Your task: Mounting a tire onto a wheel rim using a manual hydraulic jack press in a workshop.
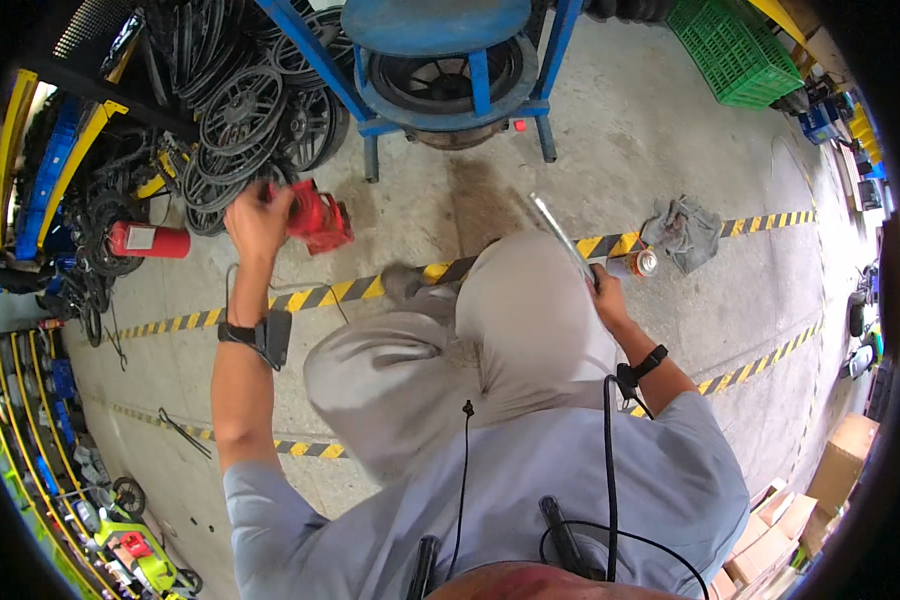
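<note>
While the right hand [610,303] clamps a long silver metal bar [562,231] right of centre, the left hand [258,222] is at a chunky red metal tool [320,221], upper left (grip too blurred to tell); probably heavy and stiff, best taken round its body, the bar low.

Open floor [400,210] lies between the red object [320,220] and metal rod [559,229]; the blue stand [436,28] blocks beyond.
</note>
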### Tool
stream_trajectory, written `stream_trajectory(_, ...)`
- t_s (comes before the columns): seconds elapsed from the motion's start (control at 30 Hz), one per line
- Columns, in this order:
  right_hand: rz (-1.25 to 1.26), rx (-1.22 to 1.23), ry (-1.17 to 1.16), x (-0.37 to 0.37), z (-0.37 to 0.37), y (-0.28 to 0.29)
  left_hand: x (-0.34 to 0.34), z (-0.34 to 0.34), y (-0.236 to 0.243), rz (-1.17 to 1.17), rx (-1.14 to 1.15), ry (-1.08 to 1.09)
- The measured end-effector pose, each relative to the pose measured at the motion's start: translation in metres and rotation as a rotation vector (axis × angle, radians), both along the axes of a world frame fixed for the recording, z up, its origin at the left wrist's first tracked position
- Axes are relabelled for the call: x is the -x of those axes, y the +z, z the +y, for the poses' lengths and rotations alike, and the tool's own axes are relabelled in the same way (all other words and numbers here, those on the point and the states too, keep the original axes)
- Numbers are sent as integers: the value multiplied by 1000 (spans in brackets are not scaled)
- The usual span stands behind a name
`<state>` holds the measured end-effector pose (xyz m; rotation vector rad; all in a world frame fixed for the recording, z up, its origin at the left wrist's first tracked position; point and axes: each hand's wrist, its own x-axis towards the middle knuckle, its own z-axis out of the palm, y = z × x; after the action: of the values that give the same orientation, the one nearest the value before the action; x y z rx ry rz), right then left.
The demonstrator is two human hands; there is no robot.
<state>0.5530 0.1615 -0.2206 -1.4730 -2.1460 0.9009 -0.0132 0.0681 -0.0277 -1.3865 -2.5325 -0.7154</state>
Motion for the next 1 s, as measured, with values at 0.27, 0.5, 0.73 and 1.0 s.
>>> stream_trajectory(0.27, 41, -191, -113, -36, 3, 51, -27, 68, 128, 35, -379, -15)
stream_trajectory(0.5, 36, 2, -229, -43, -14, 52, -70, 162, 188, 151, -565, -244)
stream_trajectory(0.73, 97, 35, -245, -71, -40, 18, -78, 240, 186, 186, -507, -342)
stream_trajectory(1.0, 154, -58, -271, -78, -36, -1, -128, 274, 197, -120, -582, -684)
